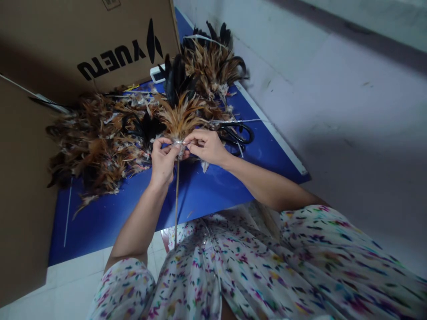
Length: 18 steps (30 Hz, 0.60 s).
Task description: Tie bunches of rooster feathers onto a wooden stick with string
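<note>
One floral garment (240,262) fronts one left hand (163,162) and one right hand (208,147), both grips pinching one feather bunch (182,116).

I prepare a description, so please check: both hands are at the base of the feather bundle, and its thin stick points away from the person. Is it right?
Not quite: the head view shows the thin stick running toward the person's patterned clothing. The left hand and right hand are indeed at the base of the feather bundle.
</note>
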### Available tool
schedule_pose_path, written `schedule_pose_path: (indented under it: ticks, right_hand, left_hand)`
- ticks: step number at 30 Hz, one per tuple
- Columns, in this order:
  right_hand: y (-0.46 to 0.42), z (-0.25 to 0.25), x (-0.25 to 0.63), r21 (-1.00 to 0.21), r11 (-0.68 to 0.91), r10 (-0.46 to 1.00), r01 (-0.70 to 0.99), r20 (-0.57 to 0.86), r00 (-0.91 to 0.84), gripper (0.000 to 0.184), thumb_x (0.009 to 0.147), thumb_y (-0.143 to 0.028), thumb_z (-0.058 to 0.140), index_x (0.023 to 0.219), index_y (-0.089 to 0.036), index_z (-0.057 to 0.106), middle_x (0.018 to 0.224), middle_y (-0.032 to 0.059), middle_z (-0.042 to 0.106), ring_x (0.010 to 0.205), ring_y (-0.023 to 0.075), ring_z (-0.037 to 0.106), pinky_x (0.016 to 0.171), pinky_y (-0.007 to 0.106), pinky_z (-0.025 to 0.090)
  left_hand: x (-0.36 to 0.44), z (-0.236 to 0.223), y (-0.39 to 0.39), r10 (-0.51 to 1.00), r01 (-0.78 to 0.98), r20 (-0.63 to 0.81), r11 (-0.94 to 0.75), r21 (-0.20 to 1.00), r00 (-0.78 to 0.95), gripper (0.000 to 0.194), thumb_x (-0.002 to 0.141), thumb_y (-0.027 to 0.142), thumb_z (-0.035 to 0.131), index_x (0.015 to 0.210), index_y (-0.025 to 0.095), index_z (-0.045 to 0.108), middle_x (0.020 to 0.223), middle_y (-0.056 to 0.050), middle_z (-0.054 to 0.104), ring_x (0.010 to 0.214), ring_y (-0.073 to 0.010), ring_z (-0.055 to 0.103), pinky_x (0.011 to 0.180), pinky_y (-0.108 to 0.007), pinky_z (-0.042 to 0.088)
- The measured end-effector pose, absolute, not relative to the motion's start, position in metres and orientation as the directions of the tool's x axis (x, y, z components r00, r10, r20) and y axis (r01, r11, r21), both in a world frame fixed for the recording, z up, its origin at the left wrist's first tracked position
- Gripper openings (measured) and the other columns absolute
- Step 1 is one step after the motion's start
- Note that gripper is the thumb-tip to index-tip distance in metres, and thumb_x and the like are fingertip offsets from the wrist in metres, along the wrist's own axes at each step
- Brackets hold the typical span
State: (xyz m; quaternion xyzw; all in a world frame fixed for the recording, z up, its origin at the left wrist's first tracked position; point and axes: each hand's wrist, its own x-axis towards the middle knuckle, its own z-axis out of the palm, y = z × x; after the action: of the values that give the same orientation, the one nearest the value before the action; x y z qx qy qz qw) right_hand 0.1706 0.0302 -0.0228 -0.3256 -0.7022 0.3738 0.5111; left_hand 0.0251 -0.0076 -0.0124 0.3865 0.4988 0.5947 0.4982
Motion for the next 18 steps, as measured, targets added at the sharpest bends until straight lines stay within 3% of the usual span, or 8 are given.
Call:
schedule_pose_path:
  ticks: [11, 15, 18]
  right_hand:
    - [0.0307, -0.0213, 0.174, -0.919, 0.387, 0.881, 0.075, 0.345, -0.324, 0.017, 0.072, -0.015, 0.053, 0.08, -0.014, 0.068, 0.066, -0.0014, 0.06, 0.054, 0.0065, 0.043, 0.053, 0.021, 0.033]
    - [0.0314, -0.0208, 0.1749, -0.909, 0.413, 0.87, 0.056, 0.376, -0.32, 0.012, 0.073, -0.017, 0.055, 0.079, -0.015, 0.065, 0.067, -0.0026, 0.058, 0.052, 0.0057, 0.039, 0.052, 0.022, 0.031]
    - [0.0313, -0.021, 0.1749, -0.9, 0.434, 0.861, 0.033, 0.404, -0.31, 0.007, 0.075, -0.02, 0.057, 0.076, -0.016, 0.062, 0.071, -0.002, 0.059, 0.058, 0.0068, 0.043, 0.056, 0.022, 0.034]
  left_hand:
    - [0.0223, -0.0128, -0.0087, 0.988, -0.19, -0.066, 0.038, 0.981, -0.14, 0.035, 0.067, 0.025, 0.076, 0.09, 0.021, 0.05, 0.066, 0.005, 0.063, 0.053, -0.0127, 0.065, 0.054, -0.025, 0.057]
    - [0.0232, -0.0111, -0.01, 0.989, -0.217, -0.079, 0.05, 0.975, -0.127, 0.036, 0.066, 0.024, 0.076, 0.091, 0.021, 0.05, 0.066, 0.005, 0.063, 0.053, -0.0114, 0.065, 0.055, -0.024, 0.058]
    - [0.0233, -0.0095, -0.0106, 0.986, -0.237, -0.103, 0.071, 0.969, -0.127, 0.035, 0.066, 0.024, 0.075, 0.091, 0.021, 0.05, 0.064, 0.006, 0.062, 0.054, -0.0115, 0.066, 0.056, -0.024, 0.058]
